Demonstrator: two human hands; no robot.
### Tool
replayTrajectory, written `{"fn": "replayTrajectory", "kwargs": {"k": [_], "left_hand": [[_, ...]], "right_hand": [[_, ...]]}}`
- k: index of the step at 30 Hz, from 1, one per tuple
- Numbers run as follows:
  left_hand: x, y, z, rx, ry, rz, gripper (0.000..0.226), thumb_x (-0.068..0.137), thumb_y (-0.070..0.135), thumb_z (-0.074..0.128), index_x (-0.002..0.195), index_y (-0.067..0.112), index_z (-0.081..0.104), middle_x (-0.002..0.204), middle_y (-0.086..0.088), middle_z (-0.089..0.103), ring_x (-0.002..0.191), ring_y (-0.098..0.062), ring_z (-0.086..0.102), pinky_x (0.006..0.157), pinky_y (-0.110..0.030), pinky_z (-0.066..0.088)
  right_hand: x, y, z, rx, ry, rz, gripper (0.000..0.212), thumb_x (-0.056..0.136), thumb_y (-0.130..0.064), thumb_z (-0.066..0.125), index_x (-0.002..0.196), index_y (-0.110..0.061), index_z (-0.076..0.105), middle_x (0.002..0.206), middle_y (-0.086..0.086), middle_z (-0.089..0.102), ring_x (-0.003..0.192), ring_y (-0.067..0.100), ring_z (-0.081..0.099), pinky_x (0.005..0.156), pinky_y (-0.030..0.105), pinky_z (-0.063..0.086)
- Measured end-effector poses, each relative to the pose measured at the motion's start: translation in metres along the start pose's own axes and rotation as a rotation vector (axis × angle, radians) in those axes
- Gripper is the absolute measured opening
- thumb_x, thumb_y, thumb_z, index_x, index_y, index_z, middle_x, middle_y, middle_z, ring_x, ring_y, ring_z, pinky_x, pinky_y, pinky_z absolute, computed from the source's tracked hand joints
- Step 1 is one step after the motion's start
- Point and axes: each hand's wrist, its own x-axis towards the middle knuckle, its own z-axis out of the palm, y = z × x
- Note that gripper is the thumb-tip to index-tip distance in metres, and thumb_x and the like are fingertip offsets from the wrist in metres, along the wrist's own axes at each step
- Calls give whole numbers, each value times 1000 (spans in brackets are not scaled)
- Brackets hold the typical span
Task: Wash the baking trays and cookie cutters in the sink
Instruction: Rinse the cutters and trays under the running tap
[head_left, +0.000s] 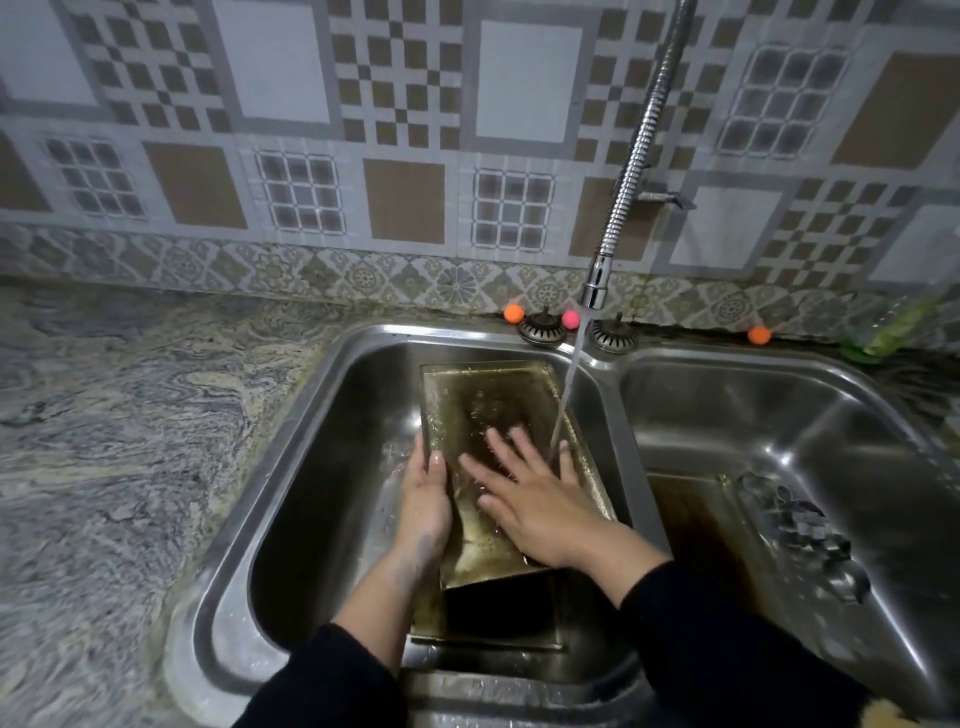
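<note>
Here the tray leans tilted in the left basin, over a second tray – stiff metal, likely light and slick when wet, best held by its rims. The left hand grips its left rim, fingers curled; the right hand presses flat inside, fingers spread – water falls beyond them. Cutters sit in the right basin.

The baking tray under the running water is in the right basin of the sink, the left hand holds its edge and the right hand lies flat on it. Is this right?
Not quite. The head view shows the baking tray in the left basin, not the right one. The rest holds: the water falls onto it, the left hand holds its edge and the right hand lies flat on it.
</note>
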Motion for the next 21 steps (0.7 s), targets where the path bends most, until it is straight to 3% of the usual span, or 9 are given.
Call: {"fn": "replayTrajectory", "kwargs": {"k": [2,4,6,9,12,14,16,18,21], "left_hand": [[-10,4,13,130,42,158,41,104,14,32,144,24,37,143,7,45,129,-3,43,106,-13,29],[-15,5,26,224,52,244,48,104,15,33,150,23,26,150,11,34,135,2,31,106,-9,23],[-20,13,37,310,41,275,52,104,20,34,153,26,16,144,19,28,128,8,26,100,-5,23],[-27,26,51,488,19,379,57,103,29,35,152,36,9,129,16,46,113,-2,49,89,-21,40],[-31,26,58,666,-64,457,63,101,29,37,148,50,2,142,9,48,118,-15,56,92,-36,49],[-38,20,63,702,-170,499,64,101,31,37,144,54,-3,156,14,25,138,-8,36,108,-30,38],[-45,16,70,723,-259,474,54,102,39,26,144,51,-7,159,19,-1,146,-3,4,120,-35,18],[-47,15,78,716,-304,427,48,102,43,15,143,51,-7,154,28,-16,143,1,-16,121,-46,1],[-39,26,95,740,-287,436,46,102,41,11,144,53,-4,146,36,-25,139,5,-26,115,-46,-13]], "right_hand": [[9,11,-8,163,18,146,53,99,-53,14,148,-44,-6,158,-6,-20,143,17,-24,115,53,-13],[25,15,-20,453,70,223,58,97,-57,18,148,-43,-7,160,-3,-12,146,21,-15,118,50,-5],[38,12,-38,708,158,217,64,94,-63,23,147,-45,-9,161,-3,-5,148,24,-6,119,49,1],[43,2,-70,969,291,243,71,89,-70,30,143,-52,-12,160,-1,12,145,29,17,117,48,16],[40,3,-91,1169,529,356,66,95,-57,36,151,-39,6,150,10,35,133,34,38,103,39,33],[37,10,-90,1294,656,364,54,99,-45,37,149,-40,16,142,12,45,123,33,49,97,42,41],[31,19,-81,1460,689,354,37,101,-39,37,137,-46,35,137,4,50,118,24,53,97,42,44],[24,29,-72,1639,643,343,19,99,-40,42,116,-45,49,141,4,48,124,26,49,102,45,42],[11,38,-60,1760,582,292,20,98,-40,44,117,-36,50,141,3,49,127,23,49,101,39,44]]}}
